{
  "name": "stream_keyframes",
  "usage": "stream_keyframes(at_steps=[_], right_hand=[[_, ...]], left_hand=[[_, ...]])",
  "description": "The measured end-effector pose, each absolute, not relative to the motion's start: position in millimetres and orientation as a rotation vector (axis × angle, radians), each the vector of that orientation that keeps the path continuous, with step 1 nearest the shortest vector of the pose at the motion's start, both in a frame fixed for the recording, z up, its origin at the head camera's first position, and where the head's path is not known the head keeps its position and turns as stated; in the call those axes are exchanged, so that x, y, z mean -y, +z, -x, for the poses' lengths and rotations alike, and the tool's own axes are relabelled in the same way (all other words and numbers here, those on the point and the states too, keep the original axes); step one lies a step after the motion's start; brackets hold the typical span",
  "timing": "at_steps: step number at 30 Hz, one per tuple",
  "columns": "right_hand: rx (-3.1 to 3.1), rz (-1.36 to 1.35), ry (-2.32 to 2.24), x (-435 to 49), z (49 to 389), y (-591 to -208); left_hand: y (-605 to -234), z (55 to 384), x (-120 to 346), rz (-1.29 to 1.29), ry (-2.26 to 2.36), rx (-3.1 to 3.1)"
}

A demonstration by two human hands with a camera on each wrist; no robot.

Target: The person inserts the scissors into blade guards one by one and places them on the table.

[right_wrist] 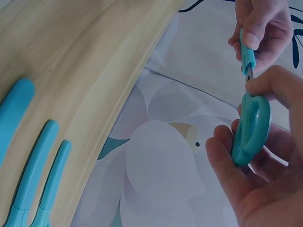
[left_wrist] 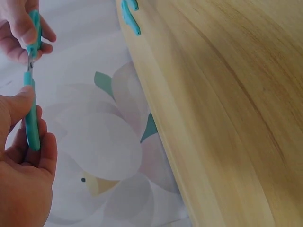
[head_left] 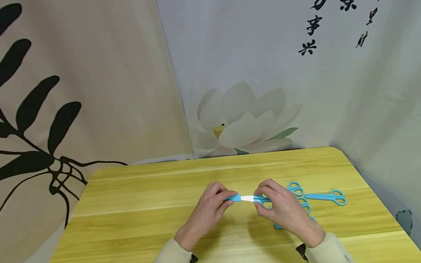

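Both hands are over the wooden table, one at each end of a pair of blue-handled scissors (head_left: 261, 198). My left hand (head_left: 206, 213) pinches the blue blade cover (head_left: 236, 198), thumb on one side and fingers on the other. A length of pale blade (head_left: 247, 198) shows between the cover and the handles, so the cover sits only over the front part. My right hand (head_left: 283, 208) grips the handles; in the right wrist view the handle loop (right_wrist: 252, 130) lies between its thumb and fingers.
Right of my right hand lie several more blue scissors, one pair (head_left: 323, 196) with its cover pointing left. Others are partly hidden by the hand. The table (head_left: 139, 228) ends at a back edge against a printed cloth (head_left: 116, 73).
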State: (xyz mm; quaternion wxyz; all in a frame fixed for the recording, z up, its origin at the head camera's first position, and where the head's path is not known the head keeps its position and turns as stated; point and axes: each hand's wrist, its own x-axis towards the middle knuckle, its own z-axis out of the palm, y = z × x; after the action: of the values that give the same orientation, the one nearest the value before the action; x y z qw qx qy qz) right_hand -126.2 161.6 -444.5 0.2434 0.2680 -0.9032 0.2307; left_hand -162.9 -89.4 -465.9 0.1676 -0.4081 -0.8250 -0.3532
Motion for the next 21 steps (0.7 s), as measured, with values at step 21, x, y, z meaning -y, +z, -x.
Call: stream_keyframes(at_steps=[21], right_hand=[[2.464, -0.755, 0.629, -158.9, 126.8, -444.8]], left_hand=[[-466.0, 159.0, 85.2, 1.18, -0.977, 2.339]])
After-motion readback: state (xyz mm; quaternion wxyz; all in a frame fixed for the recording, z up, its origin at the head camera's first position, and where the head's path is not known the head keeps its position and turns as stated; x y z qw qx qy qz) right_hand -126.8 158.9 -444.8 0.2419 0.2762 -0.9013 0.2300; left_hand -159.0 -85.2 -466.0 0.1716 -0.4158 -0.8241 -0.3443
